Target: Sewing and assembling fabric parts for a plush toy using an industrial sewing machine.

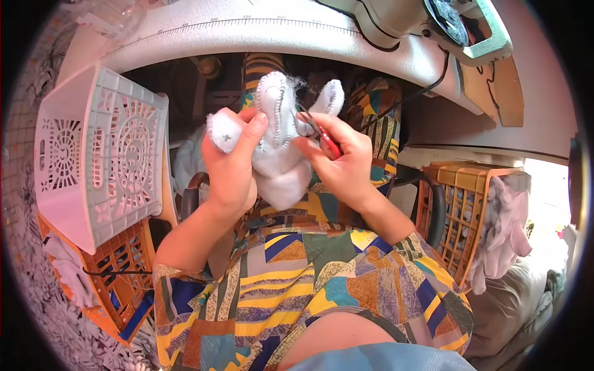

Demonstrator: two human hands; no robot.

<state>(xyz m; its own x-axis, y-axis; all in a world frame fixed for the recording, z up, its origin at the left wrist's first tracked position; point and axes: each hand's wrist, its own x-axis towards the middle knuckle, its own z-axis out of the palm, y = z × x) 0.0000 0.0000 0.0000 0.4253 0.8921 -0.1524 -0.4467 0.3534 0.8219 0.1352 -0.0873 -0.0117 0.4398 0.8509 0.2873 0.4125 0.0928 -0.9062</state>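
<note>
A white stuffed toy (279, 162) is held up over my lap. Dark stitches run along the seams of its upright, rounded part, and loose wisps of fibre stick out near the top. My left hand (232, 157) is closed round its left side, thumb pressed on the stitched part. A rounded white end with a small dark cross mark (226, 136) shows beside that thumb. In my right hand (346, 154) is a pair of small red-handled scissors (330, 146), dark blades pointing up and left against the toy's right side. Another stitched white part (330, 98) rises behind them.
Ahead is a pale worktable (185, 38) with a ruler scale along its edge and a sewing machine (402, 21) at the right. A white plastic crate (102, 161) sits on an orange crate (133, 260) at left. Another orange crate (461, 216), holding white cloth, stands at right.
</note>
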